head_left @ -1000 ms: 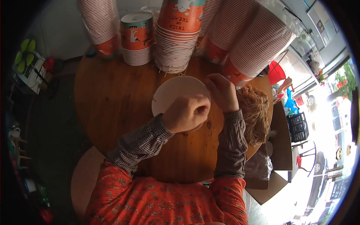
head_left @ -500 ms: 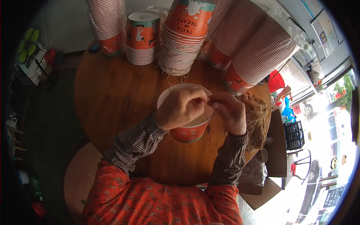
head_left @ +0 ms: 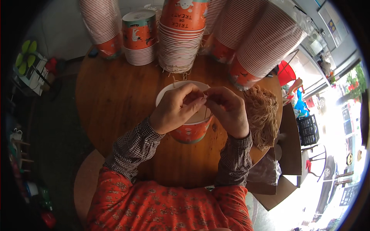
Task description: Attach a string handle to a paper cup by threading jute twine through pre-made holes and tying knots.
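An orange paper bucket point(head_left: 189, 133) with a white inside stands on the round wooden table in front of me, its mouth facing up. Over its rim, my left hand point(head_left: 173, 109) and my right hand point(head_left: 230, 111) meet with thumbs and fingertips pinched together. Between them is a thin cord point(head_left: 205, 112), and a short length of it hangs below the right fingers. Another cord end point(head_left: 174, 80) pokes up at the bucket's far left rim. Beside my right hand lies a thick bundle of tan cords point(head_left: 263, 115). My fingers partly hide the knot area.
Along the table's point(head_left: 104, 100) far edge stand several tall stacks of paper buckets; the middle stack point(head_left: 179, 46) has cords hanging from it. Plastic wraps the right stack point(head_left: 269, 46). An open cardboard box point(head_left: 290, 150) sits by the table's right edge, near a black crate point(head_left: 308, 129).
Both hands have shifted slightly left in the picture, as have the bucket and stacks. My left fingers have opened out a little from a tighter curl, still meeting the right fingertips.
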The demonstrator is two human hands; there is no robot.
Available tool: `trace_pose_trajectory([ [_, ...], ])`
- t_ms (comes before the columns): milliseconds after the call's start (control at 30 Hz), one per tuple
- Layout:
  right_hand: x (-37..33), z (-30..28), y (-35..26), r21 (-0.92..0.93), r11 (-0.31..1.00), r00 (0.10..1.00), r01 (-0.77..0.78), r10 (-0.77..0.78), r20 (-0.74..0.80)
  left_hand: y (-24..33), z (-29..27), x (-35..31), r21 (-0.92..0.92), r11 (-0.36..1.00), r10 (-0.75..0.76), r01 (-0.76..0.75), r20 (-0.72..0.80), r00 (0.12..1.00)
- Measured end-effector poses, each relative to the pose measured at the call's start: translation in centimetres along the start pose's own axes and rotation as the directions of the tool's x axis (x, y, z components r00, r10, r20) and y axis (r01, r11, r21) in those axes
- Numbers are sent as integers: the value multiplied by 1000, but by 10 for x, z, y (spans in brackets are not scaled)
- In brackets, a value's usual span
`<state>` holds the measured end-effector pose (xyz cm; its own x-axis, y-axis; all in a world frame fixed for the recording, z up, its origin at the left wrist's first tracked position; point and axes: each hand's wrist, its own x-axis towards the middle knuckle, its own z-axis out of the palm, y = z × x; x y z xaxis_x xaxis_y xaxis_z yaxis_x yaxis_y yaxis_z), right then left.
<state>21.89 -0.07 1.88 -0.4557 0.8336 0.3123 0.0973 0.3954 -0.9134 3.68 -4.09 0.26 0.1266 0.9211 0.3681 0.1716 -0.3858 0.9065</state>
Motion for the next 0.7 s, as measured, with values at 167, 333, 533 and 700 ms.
trace_pose_trajectory([
  [167,-16,-12,-9,-81,996,999,37,-36,17,-19,23,-6,-73,997,41,-32,126,991],
  [333,-37,-16,10,15,997,992,81,-79,-99,-30,45,-6,-285,954,-45,93,172,984],
  [533,-43,-19,26,207,975,985,77,-43,-167,-30,48,-2,-593,773,-97,227,243,965],
  [700,-42,-16,32,150,982,979,116,-88,-185,-21,47,-5,-535,816,-106,219,233,967],
])
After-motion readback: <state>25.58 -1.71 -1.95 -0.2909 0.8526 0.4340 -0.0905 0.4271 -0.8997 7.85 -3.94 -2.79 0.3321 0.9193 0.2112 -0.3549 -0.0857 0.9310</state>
